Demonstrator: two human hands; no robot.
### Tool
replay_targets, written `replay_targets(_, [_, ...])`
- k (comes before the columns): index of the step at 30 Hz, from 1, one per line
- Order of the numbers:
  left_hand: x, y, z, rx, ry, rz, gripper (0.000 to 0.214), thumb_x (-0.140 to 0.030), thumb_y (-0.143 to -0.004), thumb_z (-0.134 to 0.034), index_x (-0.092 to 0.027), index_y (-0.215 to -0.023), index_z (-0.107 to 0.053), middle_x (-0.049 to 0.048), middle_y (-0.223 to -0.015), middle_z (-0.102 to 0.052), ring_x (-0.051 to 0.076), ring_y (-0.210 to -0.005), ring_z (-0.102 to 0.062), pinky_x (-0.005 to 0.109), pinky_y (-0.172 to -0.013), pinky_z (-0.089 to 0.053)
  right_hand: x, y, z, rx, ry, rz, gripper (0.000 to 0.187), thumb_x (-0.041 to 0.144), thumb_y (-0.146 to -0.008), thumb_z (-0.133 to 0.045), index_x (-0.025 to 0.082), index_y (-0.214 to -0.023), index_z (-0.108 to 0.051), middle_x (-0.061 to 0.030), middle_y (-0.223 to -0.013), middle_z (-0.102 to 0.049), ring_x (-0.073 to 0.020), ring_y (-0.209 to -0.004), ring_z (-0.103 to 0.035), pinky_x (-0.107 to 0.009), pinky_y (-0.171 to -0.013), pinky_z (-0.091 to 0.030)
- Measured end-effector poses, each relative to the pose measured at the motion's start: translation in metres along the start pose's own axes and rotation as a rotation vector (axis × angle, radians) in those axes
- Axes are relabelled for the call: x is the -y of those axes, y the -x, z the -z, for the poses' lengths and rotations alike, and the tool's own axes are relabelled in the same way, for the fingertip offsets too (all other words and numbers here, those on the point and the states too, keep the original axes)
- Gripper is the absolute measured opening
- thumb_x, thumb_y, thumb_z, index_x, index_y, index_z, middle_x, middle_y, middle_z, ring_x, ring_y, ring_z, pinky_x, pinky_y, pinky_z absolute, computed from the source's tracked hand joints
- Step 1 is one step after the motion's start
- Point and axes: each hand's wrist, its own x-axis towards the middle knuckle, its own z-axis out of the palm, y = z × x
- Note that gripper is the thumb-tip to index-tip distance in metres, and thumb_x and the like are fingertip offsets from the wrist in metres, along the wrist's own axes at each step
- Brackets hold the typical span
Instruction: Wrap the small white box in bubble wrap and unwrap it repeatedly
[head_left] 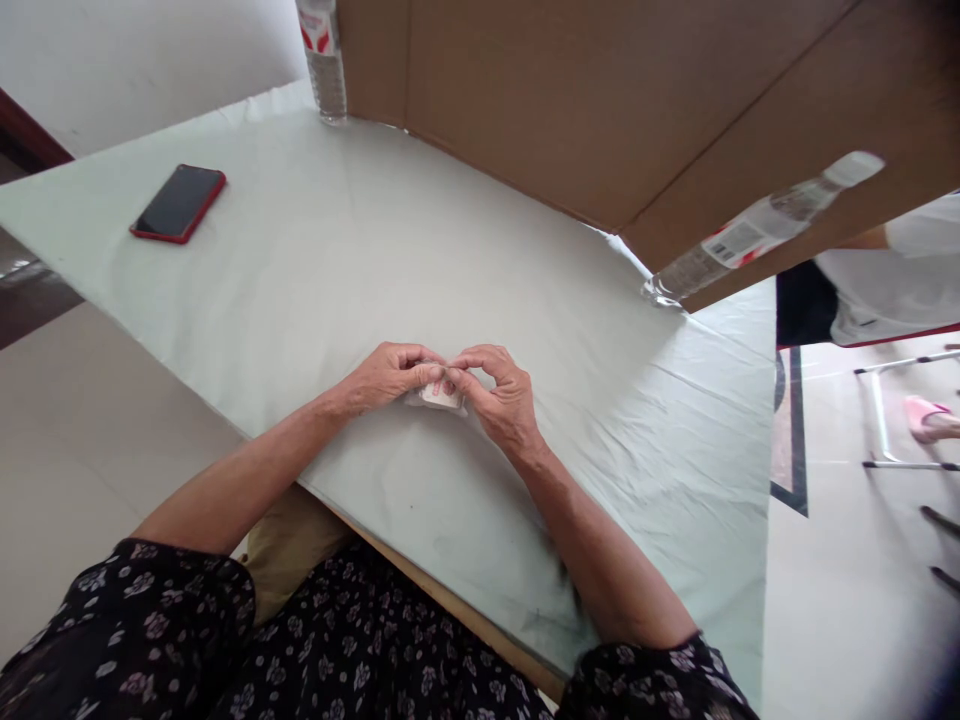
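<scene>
Between my hands, low over the pale green tablecloth (360, 250), is a small white packet (442, 394) in clear plastic wrapping with reddish print. My left hand (390, 375) pinches its upper left side with thumb and fingers. At the packet's upper right, my right hand (499, 395) has thumb and forefinger pressed together on the wrapping. The fingertips of both hands nearly meet at the top edge. What lies inside the wrapping cannot be made out.
A phone in a red case (178, 204) lies at the left. A large brown cardboard panel (525, 110) stands at the back, with one water bottle (326, 70) at its left end and another bottle (757, 235) at its right. Beyond the table's right side, a person in a white top (885, 285) is partly visible.
</scene>
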Motion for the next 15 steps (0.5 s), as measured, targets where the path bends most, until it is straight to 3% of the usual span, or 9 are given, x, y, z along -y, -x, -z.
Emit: replay_targets(15, [0.002,0.0,0.003,0.015,-0.047,-0.019,0.056,-0.062,-0.084,-0.066,-0.012,-0.109,-0.075,0.0058,-0.091,-0.073,0.016,-0.081,-0.062,0.026,-0.074,-0.046,-0.014,0.006,0.001,-0.021,0.173,0.215,0.013,0.031,-0.09,-0.067,0.033,-0.091,-0.079,-0.003,-0.094,-0.073,-0.023,-0.095,-0.064,-0.045,-0.093,-0.044])
